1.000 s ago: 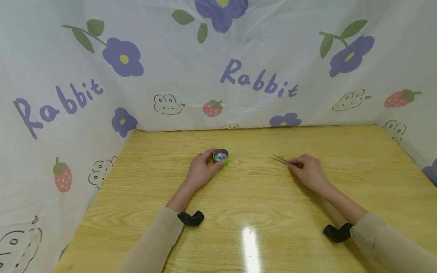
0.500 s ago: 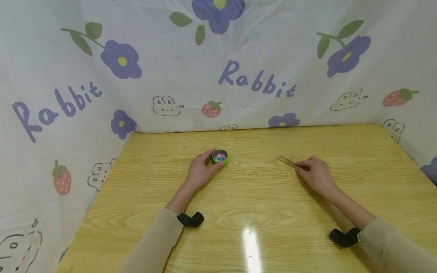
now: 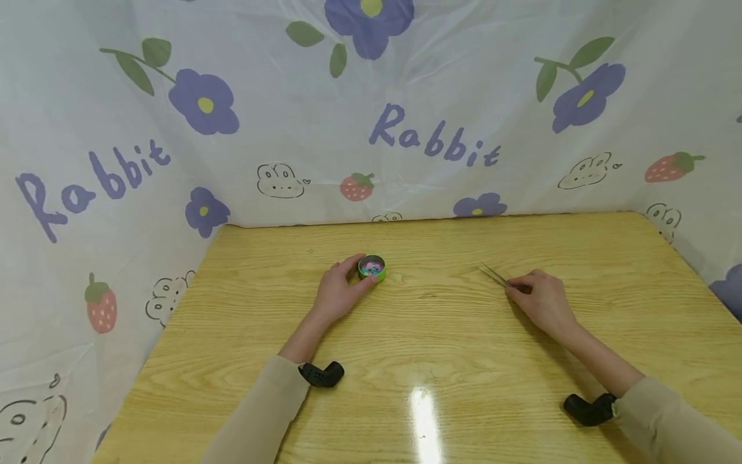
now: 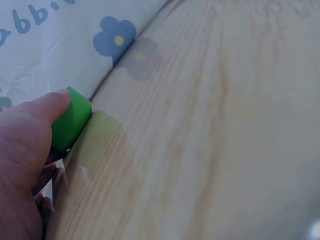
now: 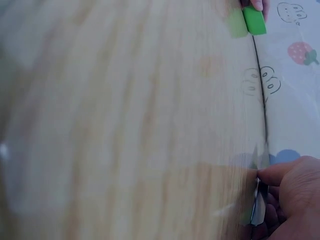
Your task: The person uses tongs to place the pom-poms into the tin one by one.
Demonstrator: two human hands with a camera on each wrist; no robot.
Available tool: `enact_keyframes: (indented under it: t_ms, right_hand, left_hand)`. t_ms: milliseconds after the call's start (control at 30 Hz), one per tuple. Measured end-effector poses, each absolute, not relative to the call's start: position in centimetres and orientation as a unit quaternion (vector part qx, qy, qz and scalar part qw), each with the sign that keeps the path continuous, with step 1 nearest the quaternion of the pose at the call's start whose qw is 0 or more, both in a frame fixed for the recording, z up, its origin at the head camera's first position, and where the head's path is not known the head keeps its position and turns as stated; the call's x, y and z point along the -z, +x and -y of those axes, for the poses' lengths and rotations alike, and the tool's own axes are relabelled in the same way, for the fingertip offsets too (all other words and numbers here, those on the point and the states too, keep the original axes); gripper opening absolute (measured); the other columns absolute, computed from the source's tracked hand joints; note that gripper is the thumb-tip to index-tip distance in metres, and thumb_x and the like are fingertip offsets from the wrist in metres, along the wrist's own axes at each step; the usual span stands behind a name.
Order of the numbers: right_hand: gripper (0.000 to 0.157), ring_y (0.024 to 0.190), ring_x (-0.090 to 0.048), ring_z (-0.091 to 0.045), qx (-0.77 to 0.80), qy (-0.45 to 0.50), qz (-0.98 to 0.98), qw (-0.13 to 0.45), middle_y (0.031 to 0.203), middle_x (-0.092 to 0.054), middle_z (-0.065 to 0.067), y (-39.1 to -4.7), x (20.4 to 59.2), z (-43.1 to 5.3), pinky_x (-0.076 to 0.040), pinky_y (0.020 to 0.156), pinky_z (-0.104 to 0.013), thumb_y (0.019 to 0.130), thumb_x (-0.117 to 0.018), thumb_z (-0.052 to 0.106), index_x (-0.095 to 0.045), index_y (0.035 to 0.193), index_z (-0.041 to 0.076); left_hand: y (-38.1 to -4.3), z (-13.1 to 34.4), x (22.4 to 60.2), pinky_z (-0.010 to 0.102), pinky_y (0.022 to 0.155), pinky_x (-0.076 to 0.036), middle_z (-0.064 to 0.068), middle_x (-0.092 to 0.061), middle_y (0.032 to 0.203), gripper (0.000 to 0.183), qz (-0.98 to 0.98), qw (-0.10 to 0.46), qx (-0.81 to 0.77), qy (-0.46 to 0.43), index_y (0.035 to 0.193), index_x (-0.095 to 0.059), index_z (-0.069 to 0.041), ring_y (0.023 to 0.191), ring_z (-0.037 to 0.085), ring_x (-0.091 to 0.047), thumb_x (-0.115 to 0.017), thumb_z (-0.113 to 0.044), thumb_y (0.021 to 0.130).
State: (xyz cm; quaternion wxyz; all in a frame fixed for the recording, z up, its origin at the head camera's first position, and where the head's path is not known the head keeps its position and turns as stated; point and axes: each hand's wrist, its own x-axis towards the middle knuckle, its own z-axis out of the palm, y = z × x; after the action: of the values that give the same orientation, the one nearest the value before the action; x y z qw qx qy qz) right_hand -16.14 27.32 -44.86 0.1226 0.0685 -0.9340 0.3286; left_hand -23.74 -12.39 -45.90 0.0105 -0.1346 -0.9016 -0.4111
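A small round green tin (image 3: pixel 379 278) stands on the table, with small pink and blue pieces (image 3: pixel 371 268) inside, too small to make out. My left hand (image 3: pixel 337 293) holds it between thumb and fingers from the left. In the left wrist view the thumb lies against the tin's green side (image 4: pixel 75 120). Over to the right, my right hand (image 3: pixel 545 301) pinches a pair of metal tweezers (image 3: pixel 493 275). Their tips point away to the left, slightly apart, and nothing shows between them. The right wrist view shows the tweezers (image 5: pixel 259 202) partly behind the fingers.
Both hands are over a glossy wood-grain table (image 3: pixel 406 348) that reflects a bright light near its front. A white printed cloth (image 3: pixel 429 77) rises behind the table and along its sides. Each wrist carries a black camera mount (image 3: pixel 321 375).
My right hand has moved to the right and slightly nearer to me, taking the tweezers farther from the tin. The left hand keeps its hold on the tin.
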Motion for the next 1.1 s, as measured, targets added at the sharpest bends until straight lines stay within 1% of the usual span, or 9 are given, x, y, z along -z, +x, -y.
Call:
enact_keyframes:
  t_ms: [167, 433, 533, 633, 733, 833, 1000, 1100]
  right_hand:
    - [0.017, 0.081, -0.066, -0.036, -0.327, 0.065, 0.935, 0.122, 0.092, -0.067, -0.021, -16.08, 44.81, -27.34, -0.055, 0.070, -0.049, 0.092, -0.074, 0.004, -0.077, 0.103, -0.010]
    - [0.019, 0.082, -0.066, -0.036, -0.333, 0.053, 0.935, 0.115, 0.094, -0.067, -0.021, -15.91, 44.76, -27.23, -0.055, 0.069, -0.046, 0.093, -0.074, 0.004, -0.076, 0.105, -0.010]
    - [0.020, 0.082, -0.065, -0.035, -0.331, 0.054, 0.935, 0.113, 0.093, -0.067, -0.020, -15.92, 44.79, -27.28, -0.054, 0.069, -0.046, 0.093, -0.074, 0.005, -0.076, 0.106, -0.010]
    - [0.020, 0.081, -0.065, -0.035, -0.328, 0.055, 0.936, 0.113, 0.093, -0.067, -0.020, -15.95, 44.84, -27.29, -0.053, 0.069, -0.047, 0.093, -0.074, 0.005, -0.076, 0.106, -0.010]
    - [0.021, 0.081, -0.064, -0.034, -0.325, 0.056, 0.937, 0.114, 0.092, -0.066, -0.019, -15.98, 44.83, -27.29, -0.053, 0.070, -0.047, 0.093, -0.075, 0.005, -0.076, 0.106, -0.010]
    - [0.025, 0.082, -0.065, -0.033, -0.326, 0.056, 0.938, 0.106, 0.093, -0.066, -0.018, -16.05, 44.76, -27.21, -0.053, 0.071, -0.045, 0.093, -0.076, 0.008, -0.074, 0.110, -0.010]
    - [0.038, 0.087, -0.064, -0.032, -0.350, 0.038, 0.932, 0.081, 0.099, -0.067, -0.017, -16.24, 44.35, -27.09, -0.052, 0.071, -0.038, 0.095, -0.075, 0.017, -0.069, 0.122, -0.010]
    - [0.044, 0.090, -0.064, -0.033, -0.358, 0.028, 0.930, 0.077, 0.102, -0.067, -0.020, -16.34, 44.04, -27.01, -0.052, 0.071, -0.037, 0.098, -0.072, 0.021, -0.065, 0.127, -0.010]
  left_hand:
    - [-23.85, 12.28, 45.88, 0.055, 0.121, -0.027, 0.014, -0.060, 0.143, 0.063, 0.901, 0.016, 0.411, -0.141, 0.149, -0.055, -0.011, 0.137, 0.043, -0.046, -0.073, -0.040, 0.096]
    - [-23.81, 12.25, 45.62, 0.049, 0.124, -0.023, 0.014, -0.060, 0.143, 0.064, 0.899, 0.015, 0.411, -0.149, 0.149, -0.054, -0.008, 0.135, 0.039, -0.050, -0.074, -0.038, 0.096]
    - [-23.83, 12.28, 45.62, 0.051, 0.122, -0.027, 0.016, -0.060, 0.143, 0.065, 0.896, 0.013, 0.418, -0.148, 0.151, -0.052, -0.008, 0.134, 0.038, -0.051, -0.074, -0.036, 0.097]
    - [-23.83, 12.31, 45.60, 0.054, 0.117, -0.034, 0.019, -0.060, 0.142, 0.068, 0.893, 0.008, 0.426, -0.142, 0.153, -0.049, -0.009, 0.135, 0.038, -0.050, -0.074, -0.036, 0.096]
    - [-23.85, 12.35, 45.63, 0.055, 0.115, -0.037, 0.020, -0.059, 0.142, 0.071, 0.893, 0.003, 0.429, -0.138, 0.155, -0.047, -0.011, 0.136, 0.037, -0.050, -0.074, -0.038, 0.096]
    - [-23.84, 12.48, 45.59, 0.054, 0.115, -0.037, 0.018, -0.059, 0.143, 0.072, 0.892, -0.001, 0.431, -0.135, 0.156, -0.045, -0.011, 0.138, 0.036, -0.048, -0.075, -0.039, 0.096]
    - [-23.88, 12.84, 45.40, 0.051, 0.117, -0.036, 0.015, -0.056, 0.147, 0.074, 0.891, -0.001, 0.433, -0.133, 0.157, -0.044, -0.011, 0.141, 0.033, -0.045, -0.074, -0.040, 0.095]
    - [-23.96, 13.01, 45.22, 0.050, 0.119, -0.034, 0.014, -0.054, 0.150, 0.072, 0.886, -0.002, 0.445, -0.130, 0.157, -0.042, -0.011, 0.143, 0.032, -0.043, -0.071, -0.039, 0.098]
